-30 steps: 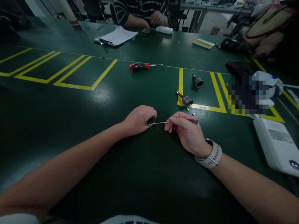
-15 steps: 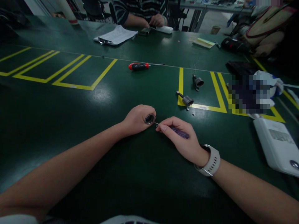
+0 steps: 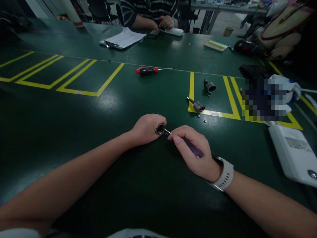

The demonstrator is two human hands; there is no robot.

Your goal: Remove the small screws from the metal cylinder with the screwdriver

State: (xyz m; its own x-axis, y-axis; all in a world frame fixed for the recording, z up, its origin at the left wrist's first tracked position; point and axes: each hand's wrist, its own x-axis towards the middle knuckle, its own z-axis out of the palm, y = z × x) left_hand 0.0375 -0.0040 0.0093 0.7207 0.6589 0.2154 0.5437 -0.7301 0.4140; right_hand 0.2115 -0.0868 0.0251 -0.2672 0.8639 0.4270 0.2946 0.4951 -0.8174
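Note:
My left hand (image 3: 148,129) is wrapped round a cup-shaped metal part (image 3: 160,129), its round opening turned toward me and to the right. In my right hand (image 3: 192,145) is a small screwdriver (image 3: 195,150) with a dark purple, see-through handle. The thin shaft reaches to the rim of the part's opening; whether the tip touches it I cannot tell. A tiny nut-like piece (image 3: 166,134) lies just below the shaft. Beyond my hands lie two similar cup-shaped metal parts with stems, a nearer one (image 3: 198,106) and a farther one (image 3: 210,87).
Small nuts (image 3: 205,121) lie by the nearer part. A red-and-black screwdriver (image 3: 148,70) lies farther back. At right stand a white box (image 3: 293,153) and a crumpled cloth (image 3: 284,86). Across the green table, a clipboard with papers (image 3: 123,38) lies near another person's hands (image 3: 167,22).
My right hand has tilted and drawn slightly right and down, baring more of the screwdriver's shaft. My left hand and the metal part have shifted a little down and right.

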